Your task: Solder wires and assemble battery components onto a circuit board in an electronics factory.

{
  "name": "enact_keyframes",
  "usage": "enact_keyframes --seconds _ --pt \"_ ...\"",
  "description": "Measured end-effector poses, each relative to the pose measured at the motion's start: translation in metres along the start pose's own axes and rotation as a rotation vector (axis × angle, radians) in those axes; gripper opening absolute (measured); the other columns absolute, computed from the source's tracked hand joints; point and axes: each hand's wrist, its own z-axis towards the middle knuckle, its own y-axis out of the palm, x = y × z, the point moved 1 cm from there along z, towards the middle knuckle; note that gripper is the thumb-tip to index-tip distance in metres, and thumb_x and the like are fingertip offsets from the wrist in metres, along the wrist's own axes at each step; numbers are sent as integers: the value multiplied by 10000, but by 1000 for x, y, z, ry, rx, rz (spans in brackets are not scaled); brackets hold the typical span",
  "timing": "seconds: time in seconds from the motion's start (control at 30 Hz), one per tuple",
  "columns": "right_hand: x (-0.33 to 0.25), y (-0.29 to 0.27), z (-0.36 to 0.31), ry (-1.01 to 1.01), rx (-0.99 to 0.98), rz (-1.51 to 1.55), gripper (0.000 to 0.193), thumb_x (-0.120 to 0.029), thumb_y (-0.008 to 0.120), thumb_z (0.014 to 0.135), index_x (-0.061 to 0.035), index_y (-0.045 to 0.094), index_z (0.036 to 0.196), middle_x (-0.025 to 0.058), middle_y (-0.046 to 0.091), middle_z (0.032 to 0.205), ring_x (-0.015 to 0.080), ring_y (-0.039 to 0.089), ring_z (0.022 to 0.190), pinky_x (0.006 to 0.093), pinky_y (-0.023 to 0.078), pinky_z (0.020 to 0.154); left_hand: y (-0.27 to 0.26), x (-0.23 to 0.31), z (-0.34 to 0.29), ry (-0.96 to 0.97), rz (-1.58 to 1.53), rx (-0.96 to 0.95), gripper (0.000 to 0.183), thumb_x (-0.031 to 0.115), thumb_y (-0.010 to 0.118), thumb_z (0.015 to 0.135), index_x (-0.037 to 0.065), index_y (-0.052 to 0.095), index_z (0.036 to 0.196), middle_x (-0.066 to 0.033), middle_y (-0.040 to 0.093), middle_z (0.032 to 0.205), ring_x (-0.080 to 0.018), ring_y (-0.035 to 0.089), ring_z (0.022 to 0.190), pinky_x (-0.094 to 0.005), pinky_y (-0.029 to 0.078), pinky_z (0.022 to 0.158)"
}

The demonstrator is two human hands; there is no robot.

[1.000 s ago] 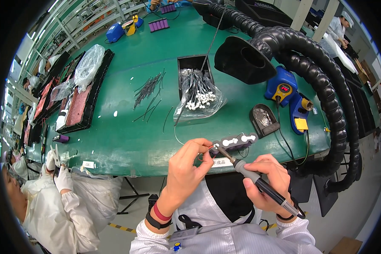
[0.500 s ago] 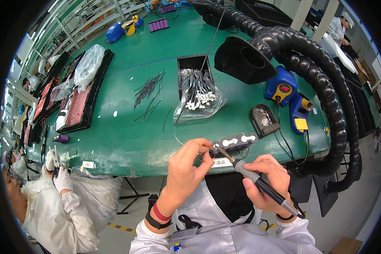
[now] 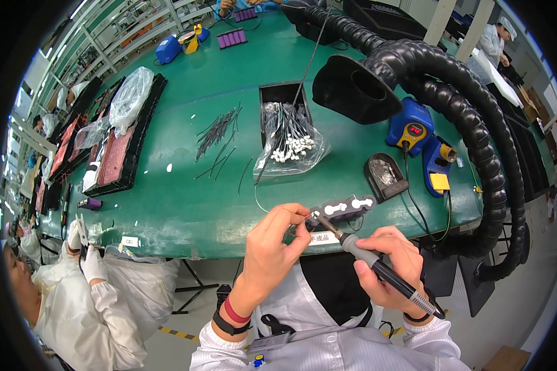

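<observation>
My right hand point(image 3: 393, 266) is wrapped round the grey and black handle of a soldering iron point(image 3: 380, 269). The iron's tip touches the left end of a dark battery pack point(image 3: 328, 210), which has white patches along its top and lies near the table's front edge. My left hand point(image 3: 278, 238) pinches a thin red wire point(image 3: 308, 216) at that same end, close to the tip. The exact joint is too small to make out.
Ahead stands a black box point(image 3: 284, 93) with a bag of white-ended wires; black wires point(image 3: 216, 133) lie left of it. Rightward are a tip-cleaning tray point(image 3: 385, 176), a blue soldering station point(image 3: 411, 127), an iron stand point(image 3: 438, 167) and a fume hose point(image 3: 470, 80). A gloved co-worker point(image 3: 93, 297) sits left.
My hands, the iron and the battery pack hold almost the same place. At the left, the co-worker's gloved hands and pliers have shifted slightly.
</observation>
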Motion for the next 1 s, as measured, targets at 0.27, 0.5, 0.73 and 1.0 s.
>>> enact_keyframes --seconds 0.27,0.5,0.73,1.0 --pt "-1 0 0 11 23 7 282 -69 791 774 42 682 1009 129 711 850 296 645 668 393 548 725 0 0 0 8 14 -3 195 -104 706 753 -18 597 891 -112 715 979 -223 687 727 -315 561 628" --pt "0 0 1 6 24 3 282 -67 792 768 42 684 1005 132 713 854 300 650 680 393 549 726 0 0 1 -1 4 -8 197 -108 703 753 -20 603 899 -110 711 983 -218 686 727 -310 557 617" --pt "2 -5 -5 56 79 40 288 -76 777 794 43 668 1033 137 721 878 293 653 722 365 541 700 -1 0 0 0 9 -13 199 -112 701 752 -26 606 904 -113 710 986 -218 689 734 -313 562 630" --pt "15 -22 -27 205 269 166 285 -96 678 922 35 578 1155 143 684 844 190 669 749 298 536 701 1 1 1 -10 -1 -16 195 -106 706 760 -22 612 908 -117 711 992 -239 699 768 -323 566 662"
